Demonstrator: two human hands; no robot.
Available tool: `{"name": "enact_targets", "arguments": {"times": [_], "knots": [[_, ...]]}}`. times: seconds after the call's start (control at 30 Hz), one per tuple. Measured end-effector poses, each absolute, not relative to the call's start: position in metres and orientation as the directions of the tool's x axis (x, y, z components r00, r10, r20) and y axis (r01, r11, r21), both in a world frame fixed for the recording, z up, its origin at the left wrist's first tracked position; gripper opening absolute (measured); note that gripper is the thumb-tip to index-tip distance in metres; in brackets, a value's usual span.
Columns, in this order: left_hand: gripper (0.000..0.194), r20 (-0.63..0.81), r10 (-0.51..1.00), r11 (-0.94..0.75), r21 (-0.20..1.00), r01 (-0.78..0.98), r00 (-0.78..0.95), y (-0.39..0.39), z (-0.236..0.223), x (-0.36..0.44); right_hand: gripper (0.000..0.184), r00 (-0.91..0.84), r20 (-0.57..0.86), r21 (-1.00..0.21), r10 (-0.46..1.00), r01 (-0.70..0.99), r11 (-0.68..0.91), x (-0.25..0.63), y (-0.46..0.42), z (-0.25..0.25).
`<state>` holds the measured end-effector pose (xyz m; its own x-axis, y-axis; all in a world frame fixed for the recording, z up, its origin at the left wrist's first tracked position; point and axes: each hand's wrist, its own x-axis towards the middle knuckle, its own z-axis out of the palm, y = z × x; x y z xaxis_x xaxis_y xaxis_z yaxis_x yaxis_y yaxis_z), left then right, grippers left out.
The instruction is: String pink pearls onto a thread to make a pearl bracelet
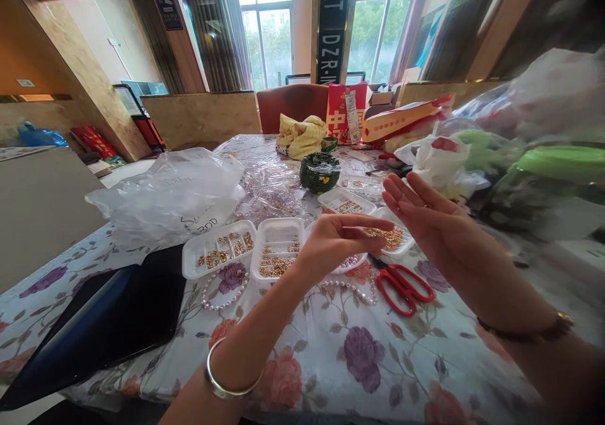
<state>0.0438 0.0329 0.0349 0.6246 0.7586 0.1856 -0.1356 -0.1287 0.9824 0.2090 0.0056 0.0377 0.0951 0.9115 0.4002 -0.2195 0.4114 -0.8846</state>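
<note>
My left hand [341, 241] reaches over the bead trays, thumb and fingers drawn close in a pinch. Anything between those fingertips is too small to make out. Beside it, my right hand [437, 223] is raised with its fingers stretched out and the palm turned inward; no held thing shows. Beneath the hands, a white tray of gold beads [391, 238] is partly covered by my left fingers. Lilac beads [350, 261] fill a container under my left hand. Red-handled scissors [405, 289] lie below the hands, next to a string of pearly beads [352, 286].
Two divided trays, one left [218, 260] and one nearer [278, 267], hold gold beads. A beaded loop [224, 303] lies before them. A black folder-like object [118, 311], a plastic bag [170, 192], a dark green coil [320, 171] and bagged goods [543, 179] surround the work area.
</note>
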Motion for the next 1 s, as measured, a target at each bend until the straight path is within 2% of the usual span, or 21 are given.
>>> {"name": "enact_targets", "arguments": {"times": [0.5,1.0], "knots": [[0.03,0.169,0.772,-0.115,0.985,-0.128,0.612,0.032,0.035,0.044,0.031,0.11,0.419,-0.879,0.901,-0.199,0.433,0.209,0.006,0.035],[0.026,0.187,0.766,-0.088,0.978,-0.188,0.615,0.033,0.034,0.044,0.023,0.125,0.564,-0.814,0.816,-0.084,0.575,0.19,-0.013,0.049]]}}
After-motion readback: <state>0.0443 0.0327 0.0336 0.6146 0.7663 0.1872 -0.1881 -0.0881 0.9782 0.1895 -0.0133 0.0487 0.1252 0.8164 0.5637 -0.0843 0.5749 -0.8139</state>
